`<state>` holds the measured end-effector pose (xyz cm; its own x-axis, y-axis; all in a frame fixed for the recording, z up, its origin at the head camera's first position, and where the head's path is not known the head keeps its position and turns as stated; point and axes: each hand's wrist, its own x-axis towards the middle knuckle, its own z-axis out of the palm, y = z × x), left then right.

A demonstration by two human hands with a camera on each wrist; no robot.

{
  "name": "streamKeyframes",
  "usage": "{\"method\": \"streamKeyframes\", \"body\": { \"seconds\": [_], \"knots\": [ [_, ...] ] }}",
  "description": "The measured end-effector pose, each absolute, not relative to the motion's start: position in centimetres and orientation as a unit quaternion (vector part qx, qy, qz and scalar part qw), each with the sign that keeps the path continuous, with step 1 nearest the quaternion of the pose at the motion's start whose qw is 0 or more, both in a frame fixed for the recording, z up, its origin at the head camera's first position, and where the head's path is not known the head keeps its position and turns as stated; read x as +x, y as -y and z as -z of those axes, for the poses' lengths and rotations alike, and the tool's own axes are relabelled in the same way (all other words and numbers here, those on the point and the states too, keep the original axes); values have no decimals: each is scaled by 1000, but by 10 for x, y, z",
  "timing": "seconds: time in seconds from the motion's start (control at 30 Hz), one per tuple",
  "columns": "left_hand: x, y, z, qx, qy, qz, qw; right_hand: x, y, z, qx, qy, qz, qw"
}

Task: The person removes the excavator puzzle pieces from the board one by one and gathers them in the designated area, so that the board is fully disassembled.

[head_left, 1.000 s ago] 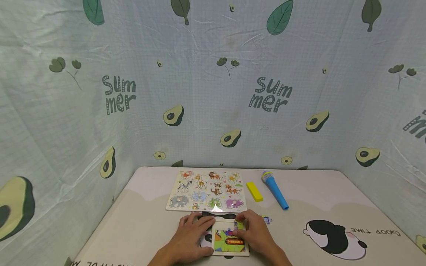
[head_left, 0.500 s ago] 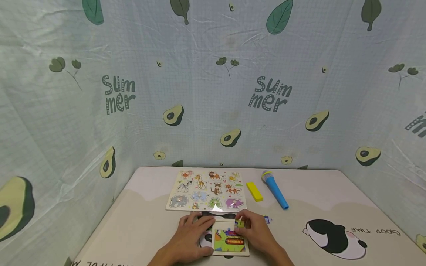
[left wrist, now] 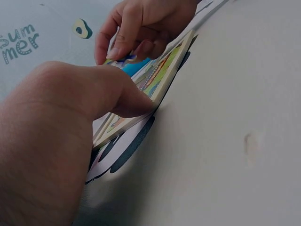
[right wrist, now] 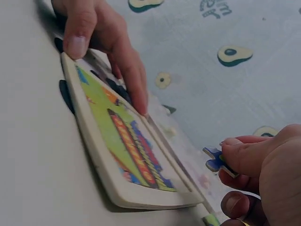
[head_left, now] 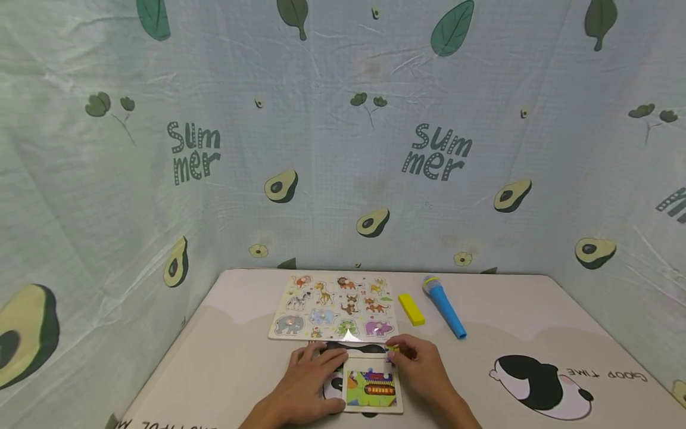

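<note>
My left hand (head_left: 308, 381) rests on the left side of a small wooden jigsaw puzzle tray (head_left: 370, 410). Its thumb presses one corner and its index finger reaches the far corner. Several joined pieces fill the tray's nearer part with a colourful picture; a pale bare strip shows along the far side. Above the tray's far right corner, my right hand (head_left: 423, 366) pinches a puzzle piece (right wrist: 216, 159) between thumb and index finger. That piece shows blue with pale edges in the right wrist view, clear of the tray. My right fingers cover much of it.
Behind the tray lies a larger animal puzzle board (head_left: 332, 310). A yellow block (head_left: 411, 309) and a blue toy microphone (head_left: 446, 307) lie to its right. Part of a green piece (right wrist: 210, 220) shows beside the tray. A printed dog (head_left: 541, 387) marks the tablecloth at right.
My right hand has lifted the puzzle piece off the tray's upper right and drawn it slightly right. A loose piece right of that hand is now hidden. My left hand stays put.
</note>
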<state>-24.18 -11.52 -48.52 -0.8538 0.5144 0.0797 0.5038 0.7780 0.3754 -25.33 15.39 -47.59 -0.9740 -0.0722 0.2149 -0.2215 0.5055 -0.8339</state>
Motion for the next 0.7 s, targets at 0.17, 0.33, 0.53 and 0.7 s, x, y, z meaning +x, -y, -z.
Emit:
{"method": "streamKeyframes", "body": {
  "seconds": [0.17, 0.33, 0.53, 0.7],
  "knots": [
    [-243, 114, 485, 272, -942, -197, 13, -255, -161, 470, 44, 858, -502, 102],
    [-243, 113, 486, 272, -942, -195, 15, -257, -172, 466, 19, 851, -512, 114],
    [-243, 114, 486, 269, -943, -196, 16, -259, -188, 463, 7, 848, -514, 126],
    [-242, 114, 486, 269, -943, -195, 12, -261, -201, 463, 10, 854, -496, 155]
  ]
}}
